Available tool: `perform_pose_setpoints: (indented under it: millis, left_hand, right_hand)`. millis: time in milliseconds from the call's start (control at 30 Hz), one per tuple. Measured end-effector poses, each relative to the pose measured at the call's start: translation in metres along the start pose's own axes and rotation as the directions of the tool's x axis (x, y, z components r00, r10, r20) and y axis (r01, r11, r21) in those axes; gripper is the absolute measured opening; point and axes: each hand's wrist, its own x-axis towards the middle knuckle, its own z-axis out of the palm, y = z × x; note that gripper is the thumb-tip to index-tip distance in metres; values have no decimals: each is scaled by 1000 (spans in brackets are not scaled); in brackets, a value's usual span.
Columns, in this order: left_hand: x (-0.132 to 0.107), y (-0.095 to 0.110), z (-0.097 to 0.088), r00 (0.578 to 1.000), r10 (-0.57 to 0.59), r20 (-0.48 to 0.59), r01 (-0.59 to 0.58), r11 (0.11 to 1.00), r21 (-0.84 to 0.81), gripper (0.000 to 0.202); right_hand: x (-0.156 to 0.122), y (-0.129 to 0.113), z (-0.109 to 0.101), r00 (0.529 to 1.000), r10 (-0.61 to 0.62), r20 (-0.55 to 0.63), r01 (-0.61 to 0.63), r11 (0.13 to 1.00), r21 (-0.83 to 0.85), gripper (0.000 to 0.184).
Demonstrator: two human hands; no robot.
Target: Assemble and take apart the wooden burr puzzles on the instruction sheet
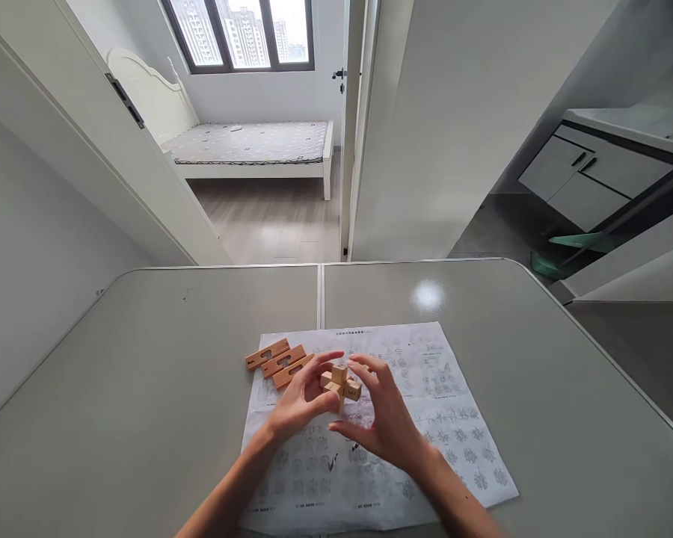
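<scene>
A small wooden cross of interlocked notched bars [341, 384] is held just above a printed instruction sheet [449, 418]. My left hand [301, 400] pinches it from the left and below, thumb and fingers closed on it. My right hand [384, 418] curls round it from the right, fingertips touching its upper side, thumb stretched out underneath. Three loose notched wooden bars [277, 362] lie side by side at the sheet's far left corner, just beyond my left hand.
The sheet lies on a grey folding table [146, 373] with a seam down its middle. Behind the table stand a white wall, an open doorway onto a bedroom with a bed [252, 146], and grey cabinets [588, 179] at the right.
</scene>
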Motion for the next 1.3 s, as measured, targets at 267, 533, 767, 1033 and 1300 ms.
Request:
perform_pose_setpoints:
  millis: [267,533,767,1033,1300]
  left_hand:
    - [0,-9,0,999,25,34,-27,998,57,74]
    - [0,1,-1,999,31,-37,-30,999,23,70]
    - [0,-6,-7,978,61,-198,-69,997,-32,66]
    - [1,-8,-5,962,119,-246,-127,992,-17,68]
    - [-2,-6,1,965,137,-223,-129,990,49,72]
  right_hand:
    - [3,-4,2,1000,-19,-2,19,1000,5,61]
    - [6,-6,-3,999,3,-51,-3,1000,-1,63]
    - [2,1,-6,984,107,-140,-102,994,47,63]
    - [0,11,1,945,313,-97,-322,941,-103,56]
    - [-1,17,6,962,269,-38,-269,929,-255,52]
